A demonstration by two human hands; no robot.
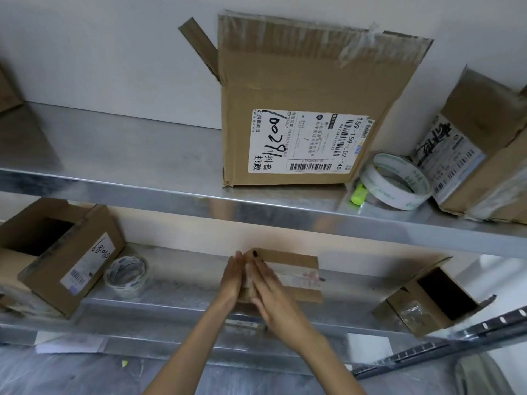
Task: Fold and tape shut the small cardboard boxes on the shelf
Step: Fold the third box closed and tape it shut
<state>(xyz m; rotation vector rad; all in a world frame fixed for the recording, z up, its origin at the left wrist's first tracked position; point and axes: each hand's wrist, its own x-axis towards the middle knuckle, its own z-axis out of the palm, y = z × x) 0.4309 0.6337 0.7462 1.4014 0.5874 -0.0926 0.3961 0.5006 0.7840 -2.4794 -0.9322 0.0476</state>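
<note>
Head: right hand [269, 292] flat on box [299, 262] edge

Two shiny metal shelves [142, 178] stand against a plain white wall [99, 52].

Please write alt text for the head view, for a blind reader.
A left hand and right hand press flat on a small taped box on the lower shelf. A tape roll and open box sit left of it, another open box right; a large labelled box stands above.

Bare forearms [185, 347]; hands [273, 292] with dark-painted nails [255, 254]
</note>
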